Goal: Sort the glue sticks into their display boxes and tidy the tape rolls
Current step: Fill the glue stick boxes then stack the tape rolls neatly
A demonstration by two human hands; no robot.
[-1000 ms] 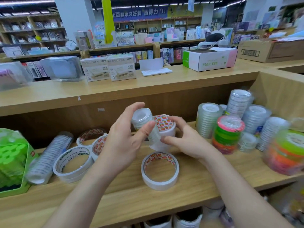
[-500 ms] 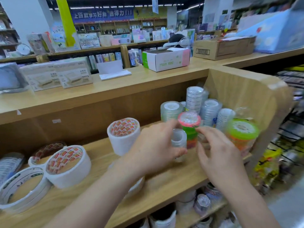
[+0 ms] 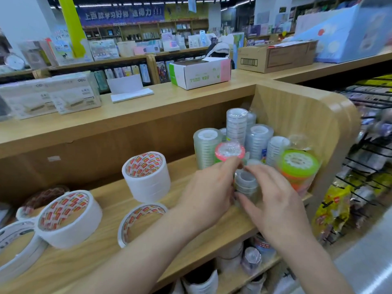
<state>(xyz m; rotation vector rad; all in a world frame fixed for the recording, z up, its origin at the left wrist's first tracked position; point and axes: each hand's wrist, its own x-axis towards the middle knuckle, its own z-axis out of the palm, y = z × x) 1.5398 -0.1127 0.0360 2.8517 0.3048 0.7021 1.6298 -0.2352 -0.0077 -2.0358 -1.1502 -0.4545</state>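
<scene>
Holding a short stack of clear tape rolls (image 3: 246, 183) between both hands, a person faces a wooden shelf (image 3: 101, 257) in a stationery shop. The left hand (image 3: 209, 193) curls its fingers round the stack's left side, with the forefinger reaching up toward the top. The right hand (image 3: 273, 200) pinches the same stack from the right, thumb low and fingers above. The stack stands upright near the shelf's front edge, toward its right end. Whether its base touches the wood I cannot tell.

Just behind it, crowded into the shelf's back right corner against the curved side panel (image 3: 297, 115), stand taller wrapped clear tape columns (image 3: 204, 147). With them are a pink-topped stack (image 3: 230, 151) and a green-topped stack (image 3: 297, 166) that has orange bands lower down.

Near the middle of the shelf a tall pile of white tape (image 3: 147, 177) stands upright. Just in front of it, a flat white roll (image 3: 135, 221) lies by the front edge. Further left a wide white roll (image 3: 70, 217) sits tilted against thin white rolls (image 3: 14, 249) at the shelf's left end.

On the ledge above sit two pale boxes (image 3: 72, 92), a white box with green and pink ends (image 3: 201, 73) and a brown carton (image 3: 275, 56).
</scene>
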